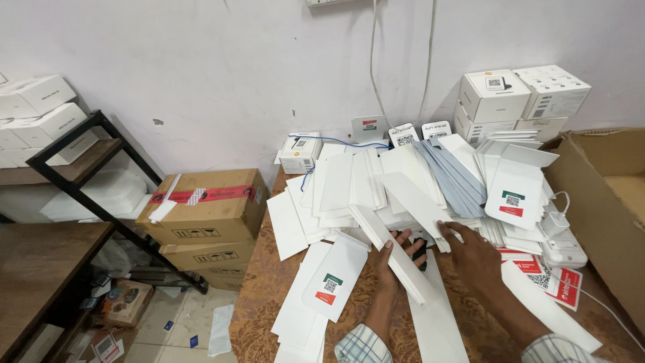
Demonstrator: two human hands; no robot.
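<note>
White flattened cartons [396, 252] lie heaped on the patterned table [269, 282], where the left hand [393, 259] clasps one long stack from beneath and the right hand [470, 249] rests open-fingered on the pile, best steadied squarely so sheets stay aligned.

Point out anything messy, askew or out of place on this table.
The flat white sleeves lie fanned in a loose, overlapping heap, not a squared stack. Several at the table's left edge overhang it. The left hand and right hand rest in the pile. Papers litter the floor below.
</note>
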